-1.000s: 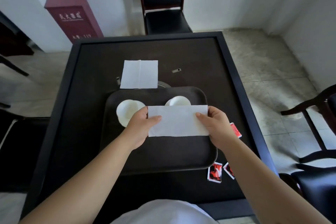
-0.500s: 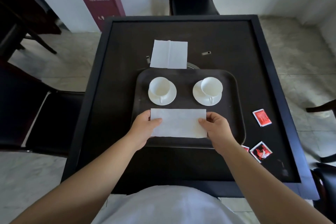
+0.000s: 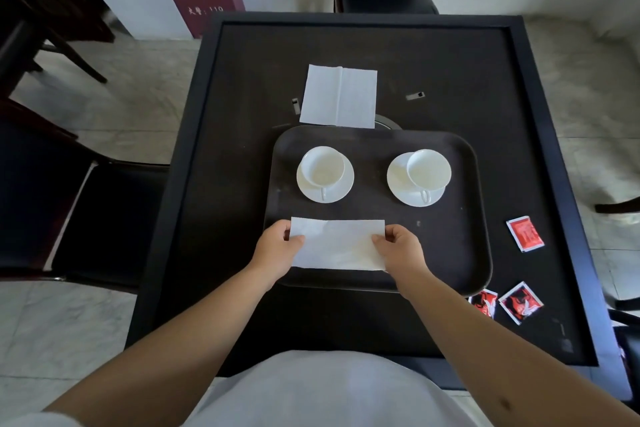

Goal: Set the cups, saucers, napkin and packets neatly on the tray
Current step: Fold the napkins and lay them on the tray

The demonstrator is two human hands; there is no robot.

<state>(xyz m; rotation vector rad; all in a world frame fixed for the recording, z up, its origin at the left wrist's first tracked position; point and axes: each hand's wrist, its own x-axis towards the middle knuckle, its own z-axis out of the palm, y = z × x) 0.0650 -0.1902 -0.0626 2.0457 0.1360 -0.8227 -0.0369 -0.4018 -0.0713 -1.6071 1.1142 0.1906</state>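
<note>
Both hands are on the folded white napkin [image 3: 337,243], one at each short end. The left hand [image 3: 277,250] pinches the left edge with its thumb on top, and the right hand [image 3: 398,248] does the same on the right edge, so the hands sit apart with the paper stretched flat between them. It's a soft, slightly crinkly rectangle, sitting over the near part of the dark tray [image 3: 464,253], which is a matte rounded-corner rectangle with a raised lip.

Further back on the tray are two glossy white cups on round saucers: the left cup [image 3: 322,166] on its saucer [image 3: 311,192], the right cup [image 3: 428,170] on its saucer [image 3: 398,180], handles pointing toward the person.

A second napkin [image 3: 338,96], unfolded with a crease down the middle, lies on the black table [image 3: 450,73] just past the tray. Three shiny red packets are off the tray on the right: one [image 3: 524,233] beside it, two [image 3: 520,302] [image 3: 484,302] near the front corner.
</note>
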